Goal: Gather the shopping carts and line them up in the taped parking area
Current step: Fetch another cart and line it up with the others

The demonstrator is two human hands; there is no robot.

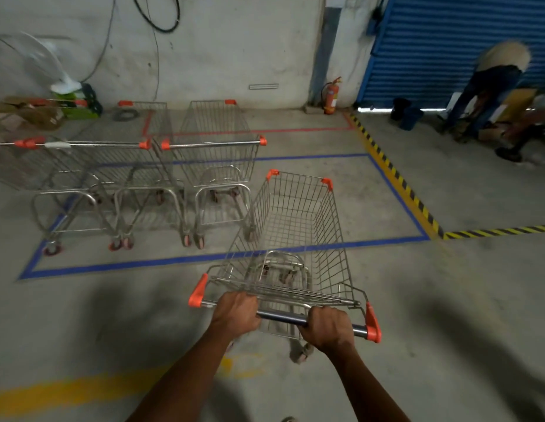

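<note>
Both hands are wrapped around the push bar of a wire shopping cart, left hand toward the bar's left end and right hand toward the right, fingers curled tight over the bar. So the cart sits straight ahead of the hands, its long axis running away from them and tipped a little to the left. Neither hand is really nearer, they're pretty much level.

Its front end is already past the near strip of the blue tape rectangle, while the handle end and the person are outside it. Ahead and left of the hands, the parked carts stand side by side inside the tape, handles facing back. There's open floor to their right, so the cart probably just needs pushing forward and straightening to sit parallel beside the rightmost one.
</note>
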